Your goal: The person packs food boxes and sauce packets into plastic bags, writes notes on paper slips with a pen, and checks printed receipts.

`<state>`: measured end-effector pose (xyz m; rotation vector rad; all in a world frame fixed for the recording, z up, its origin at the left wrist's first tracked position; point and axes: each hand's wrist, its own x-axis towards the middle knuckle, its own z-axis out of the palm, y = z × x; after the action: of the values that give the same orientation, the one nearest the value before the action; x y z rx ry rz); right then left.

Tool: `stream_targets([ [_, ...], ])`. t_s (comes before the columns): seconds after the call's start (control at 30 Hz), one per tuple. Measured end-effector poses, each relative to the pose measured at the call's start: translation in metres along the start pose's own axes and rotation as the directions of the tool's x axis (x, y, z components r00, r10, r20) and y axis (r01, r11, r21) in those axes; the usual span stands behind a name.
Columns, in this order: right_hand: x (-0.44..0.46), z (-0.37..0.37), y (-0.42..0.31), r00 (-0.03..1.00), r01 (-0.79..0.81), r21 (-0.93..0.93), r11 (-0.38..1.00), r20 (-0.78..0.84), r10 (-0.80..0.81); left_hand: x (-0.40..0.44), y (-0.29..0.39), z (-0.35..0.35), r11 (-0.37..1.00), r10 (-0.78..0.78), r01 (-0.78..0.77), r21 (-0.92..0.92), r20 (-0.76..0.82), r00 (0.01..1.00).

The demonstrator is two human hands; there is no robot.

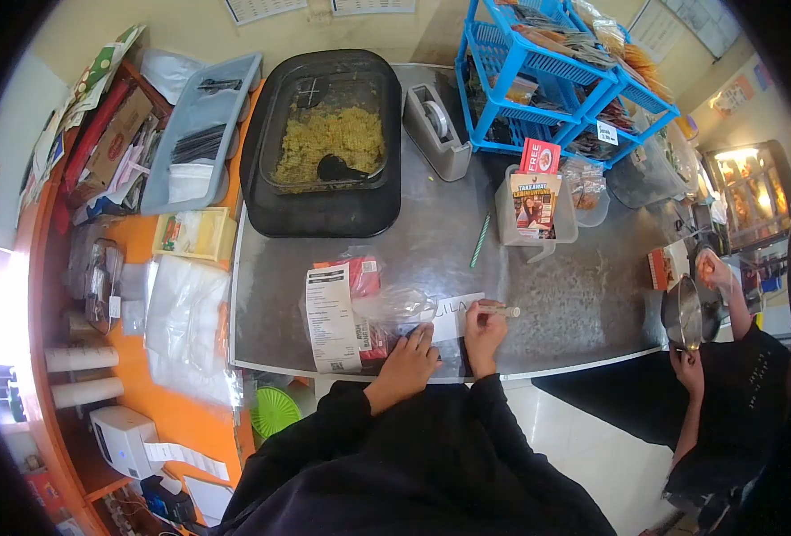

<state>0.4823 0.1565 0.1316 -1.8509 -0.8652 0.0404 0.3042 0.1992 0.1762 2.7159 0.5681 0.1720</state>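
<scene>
A marker (500, 310) is held in my right hand (485, 338), its tip over a white paper (450, 323) with large handwritten letters. My left hand (408, 364) lies with its fingers bent at the paper's left edge, beside a clear plastic bag (395, 305). What lies under those fingers is hidden. Left of it, a printed receipt (328, 320) rests on a red package (364, 277) near the front edge of the metal table (556, 313).
A covered tray of yellow food (333, 134), a tape dispenser (437, 134), a green straw (480, 239), a tub with cards (525, 210) and blue racks (538, 80) stand behind. At right another person (726, 393) holds a metal pan (682, 314).
</scene>
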Motion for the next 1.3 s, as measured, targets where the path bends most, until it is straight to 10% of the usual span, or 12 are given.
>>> stream_targets([
  [0.67,-0.015,-0.018,-0.014,0.988,-0.143,0.103,0.984,0.079,0.135,-0.002,-0.001,0.001,1.000,0.004,-0.004,0.019,0.002,1.000],
  [1.03,-0.022,-0.008,-0.039,0.939,0.242,-0.051,0.969,0.262,-0.221,-0.011,-0.012,0.001,0.981,0.045,-0.039,-0.188,0.026,0.999],
  [1.3,-0.031,-0.003,-0.022,0.965,0.138,0.021,0.990,0.224,-0.140,-0.011,-0.014,0.006,0.980,0.036,-0.042,-0.196,-0.033,0.999],
])
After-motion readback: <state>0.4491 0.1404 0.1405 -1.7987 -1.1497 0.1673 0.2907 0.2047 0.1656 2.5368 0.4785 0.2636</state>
